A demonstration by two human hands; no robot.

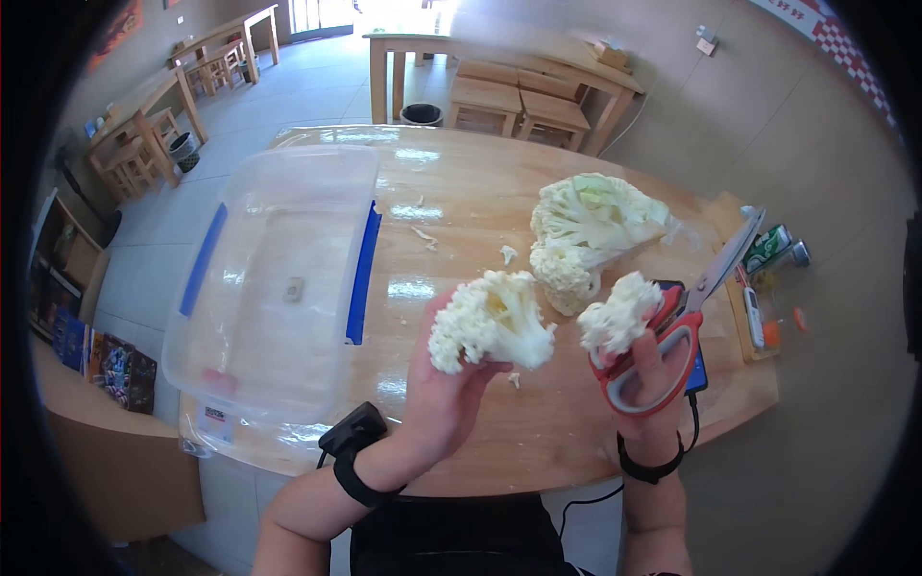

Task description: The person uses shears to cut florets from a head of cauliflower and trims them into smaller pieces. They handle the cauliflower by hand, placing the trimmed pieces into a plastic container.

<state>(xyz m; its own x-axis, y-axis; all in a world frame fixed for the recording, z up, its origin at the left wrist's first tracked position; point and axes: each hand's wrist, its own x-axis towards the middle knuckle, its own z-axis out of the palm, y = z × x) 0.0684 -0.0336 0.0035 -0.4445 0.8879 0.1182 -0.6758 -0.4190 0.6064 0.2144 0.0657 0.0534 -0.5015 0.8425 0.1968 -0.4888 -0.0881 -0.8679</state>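
My left hand (449, 398) is closed around a cauliflower piece (495, 322), held up over the table with its cut stem facing right. My right hand (653, 384) has its fingers through the red and grey handles of a pair of scissors (706, 278), whose blades point up and to the right. The same hand also carries a smaller cauliflower floret (619, 315) at its fingertips. Beyond both hands, a large cauliflower head (595, 226) lies on the table. Small crumbs (508, 254) are scattered near it.
A clear plastic box (264, 288) with blue latches stands on the left of the wooden table (461, 192). A phone (696, 374) with a cable lies partly under my right hand. At the right edge are a wooden tray (759, 336) and a green can (768, 248).
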